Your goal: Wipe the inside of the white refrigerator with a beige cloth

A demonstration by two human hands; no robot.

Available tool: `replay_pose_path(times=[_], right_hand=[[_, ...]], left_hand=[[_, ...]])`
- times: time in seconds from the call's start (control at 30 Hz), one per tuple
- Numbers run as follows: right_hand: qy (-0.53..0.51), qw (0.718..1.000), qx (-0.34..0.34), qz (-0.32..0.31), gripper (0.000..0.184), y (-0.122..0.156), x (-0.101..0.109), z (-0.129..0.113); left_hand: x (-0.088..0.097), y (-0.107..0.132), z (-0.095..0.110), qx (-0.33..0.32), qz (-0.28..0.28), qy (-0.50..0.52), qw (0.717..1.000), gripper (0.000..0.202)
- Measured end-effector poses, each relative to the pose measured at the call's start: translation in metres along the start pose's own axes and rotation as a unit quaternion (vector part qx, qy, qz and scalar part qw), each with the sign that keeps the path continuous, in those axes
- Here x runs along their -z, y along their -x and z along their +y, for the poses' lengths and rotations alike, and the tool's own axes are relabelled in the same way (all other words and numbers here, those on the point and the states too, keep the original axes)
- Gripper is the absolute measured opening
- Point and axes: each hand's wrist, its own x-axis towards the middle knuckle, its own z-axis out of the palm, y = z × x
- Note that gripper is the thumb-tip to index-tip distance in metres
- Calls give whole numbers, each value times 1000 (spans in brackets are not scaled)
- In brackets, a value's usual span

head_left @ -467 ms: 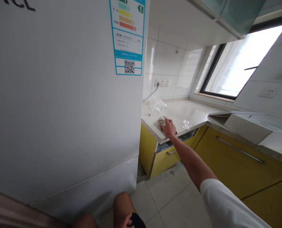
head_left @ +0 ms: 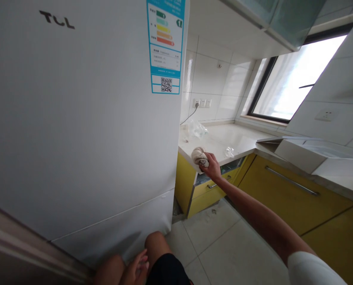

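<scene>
My right hand (head_left: 212, 166) reaches out to the front edge of the white countertop (head_left: 220, 140) and is closed round a crumpled beige cloth (head_left: 199, 156). The cloth sits at the counter's near corner, beside the white fridge (head_left: 81, 118). My left hand (head_left: 136, 268) rests low on my bare knee at the bottom of the view, with its fingers loosely spread and nothing in it.
Crumpled clear plastic (head_left: 197, 128) lies at the counter's back, another small piece (head_left: 229, 151) further right. A yellow drawer (head_left: 212, 186) below the counter stands slightly open. Yellow cabinets (head_left: 292, 190) run right under a window (head_left: 295, 79). Wall sockets (head_left: 202, 103) hold a plugged cable.
My right hand has drawn the cloth back from the counter's surface to its front edge. My left hand has come more into view on the knee.
</scene>
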Motion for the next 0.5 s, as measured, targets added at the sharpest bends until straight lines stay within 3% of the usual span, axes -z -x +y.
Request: replay_pose_path(times=[0.13,0.3,0.4,0.5], right_hand=[[-86,992,83,36,52,24,23,-30],[-143,978,144,49,49,45,45,-80],[-166,969,178,38,51,58,53,-110],[-173,959,224,19,53,70,63,-133]], left_hand=[[32,-3,48,-33,103,90,990,55],[32,-11,116,-24,287,312,905,57],[27,-8,151,-64,300,364,879,51],[41,-4,172,-116,318,374,863,46]])
